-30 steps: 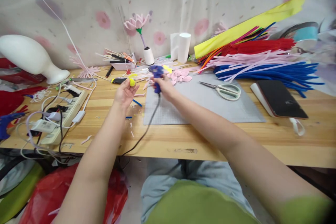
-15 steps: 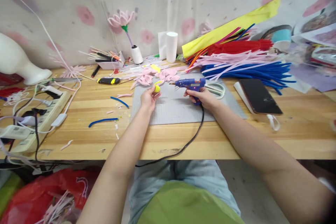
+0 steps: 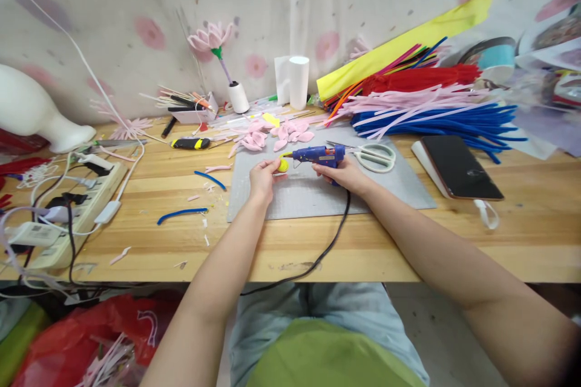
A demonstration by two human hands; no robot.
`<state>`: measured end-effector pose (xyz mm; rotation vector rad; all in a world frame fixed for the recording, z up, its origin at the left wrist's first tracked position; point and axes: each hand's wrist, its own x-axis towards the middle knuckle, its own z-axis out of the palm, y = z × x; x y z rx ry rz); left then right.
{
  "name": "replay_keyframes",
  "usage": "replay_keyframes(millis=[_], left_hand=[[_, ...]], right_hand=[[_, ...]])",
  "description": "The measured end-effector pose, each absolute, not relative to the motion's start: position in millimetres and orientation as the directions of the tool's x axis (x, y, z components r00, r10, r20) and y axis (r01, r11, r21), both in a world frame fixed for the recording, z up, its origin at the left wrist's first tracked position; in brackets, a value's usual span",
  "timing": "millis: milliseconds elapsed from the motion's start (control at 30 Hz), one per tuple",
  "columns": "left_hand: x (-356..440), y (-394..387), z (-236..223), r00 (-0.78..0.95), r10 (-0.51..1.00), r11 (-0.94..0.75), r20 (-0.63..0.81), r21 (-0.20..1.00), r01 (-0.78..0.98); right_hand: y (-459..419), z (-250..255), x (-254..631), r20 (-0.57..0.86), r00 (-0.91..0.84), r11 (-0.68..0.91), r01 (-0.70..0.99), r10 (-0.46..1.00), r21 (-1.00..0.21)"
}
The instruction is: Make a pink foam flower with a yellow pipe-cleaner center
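In my left hand [image 3: 264, 180], fingers pinched together, is a small yellow coil [image 3: 283, 165] that looks like rolled pipe cleaner. My right hand [image 3: 341, 174] wraps the handle of a blue hot glue gun [image 3: 320, 155]. The gun points left, its nozzle at the upper side of the coil; whether the tip touches it I cannot tell. Both hands are over a grey mat [image 3: 295, 202]. Pink fuzzy petals [image 3: 293, 131] lie just behind the coil. Scissors with pale handles [image 3: 376, 158] rest on the mat to the right of the glue gun.
Pink and blue pipe cleaners [image 3: 436, 121] are heaped at the back right, near a phone [image 3: 460, 167]. A utility knife [image 3: 190, 143] and a power strip [image 3: 82, 214] lie to the left. A finished pink flower [image 3: 212, 39] stands at the back. The gun's black cord [image 3: 313, 267] hangs over the front edge.
The glue gun has moved left, and its nozzle is now at the yellow coil. My left hand has shifted slightly right. More of the scissors shows.
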<state>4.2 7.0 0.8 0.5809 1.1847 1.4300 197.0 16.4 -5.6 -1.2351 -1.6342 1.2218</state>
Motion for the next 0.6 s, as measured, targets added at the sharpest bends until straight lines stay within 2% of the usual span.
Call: replay_keyframes(millis=[167, 600], left_hand=[[3.4, 9.0, 0.2, -0.258, 0.925, 0.146, -0.278, 0.889, -0.434], [4.7, 9.6, 2.3, -0.235, 0.923, 0.194, -0.304, 0.897, -0.397]], right_hand=[[15.8, -4.2, 195.8, 0.001, -0.254, 0.089, 0.333, 0.967, -0.939], [14.0, -1.8, 191.2, 0.003, -0.217, 0.091, 0.397, 0.976, -0.913]])
